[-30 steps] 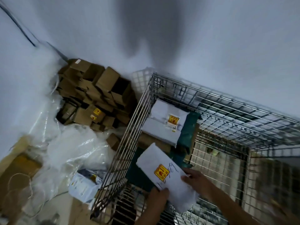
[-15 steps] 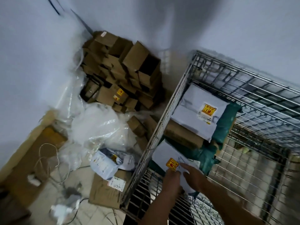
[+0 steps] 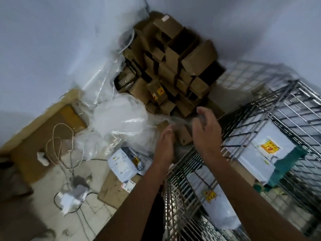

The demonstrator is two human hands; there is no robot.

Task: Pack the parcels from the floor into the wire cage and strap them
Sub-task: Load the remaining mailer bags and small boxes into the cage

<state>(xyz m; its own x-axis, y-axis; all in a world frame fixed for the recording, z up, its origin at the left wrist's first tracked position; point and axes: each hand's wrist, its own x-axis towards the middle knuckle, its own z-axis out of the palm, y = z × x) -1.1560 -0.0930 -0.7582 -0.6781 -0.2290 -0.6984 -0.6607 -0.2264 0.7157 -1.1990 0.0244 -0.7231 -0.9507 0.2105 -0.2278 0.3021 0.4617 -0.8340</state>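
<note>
The wire cage (image 3: 246, 119) stands at the right. Inside it lie a white parcel with a yellow sticker (image 3: 260, 153) on a green one (image 3: 286, 164), and nearer me another white parcel (image 3: 217, 206). My left hand (image 3: 165, 146) and my right hand (image 3: 206, 131) are both raised outside the cage's left wall, fingers relaxed and holding nothing. On the floor lie a white mailer bag (image 3: 123, 162), a flat cardboard parcel (image 3: 112, 190) and small brown boxes (image 3: 182, 136) just beyond my hands.
A heap of brown cardboard boxes (image 3: 173, 66) fills the corner against the wall. Clear plastic wrap (image 3: 119, 117) is bunched left of it. Twine (image 3: 59, 141), a white plug with a cable (image 3: 73, 197) and flattened cardboard (image 3: 40, 136) lie on the floor at the left.
My hands let go of the white parcel inside the cage and came up and left, out over the cage wall. The view swung left toward the floor.
</note>
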